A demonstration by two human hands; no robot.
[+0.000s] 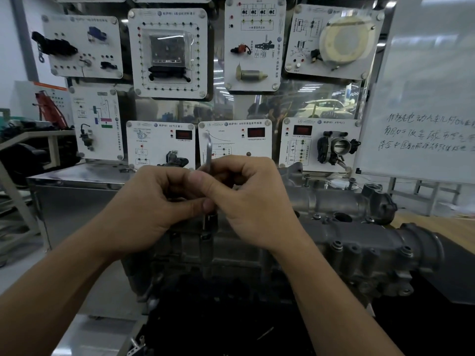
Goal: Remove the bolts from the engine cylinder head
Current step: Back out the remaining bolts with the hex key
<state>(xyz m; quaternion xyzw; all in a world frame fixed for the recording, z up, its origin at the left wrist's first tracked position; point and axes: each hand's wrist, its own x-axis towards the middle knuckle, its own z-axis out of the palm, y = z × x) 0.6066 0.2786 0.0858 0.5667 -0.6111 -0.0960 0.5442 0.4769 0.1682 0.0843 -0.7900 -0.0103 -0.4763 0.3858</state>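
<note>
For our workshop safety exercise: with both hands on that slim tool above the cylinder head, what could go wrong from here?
The left hand and right hand crowd together on the slim tool; if it slips, knuckles could strike the cylinder head. Freed bolts could roll off into the dark clutter below.

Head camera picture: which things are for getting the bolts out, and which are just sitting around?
For the job:
- left hand and right hand, both gripping the metal tool
- cylinder head
- bolts on it

Just sitting around:
- display panels on the wall
- whiteboard with writing
- steel cabinet
</note>
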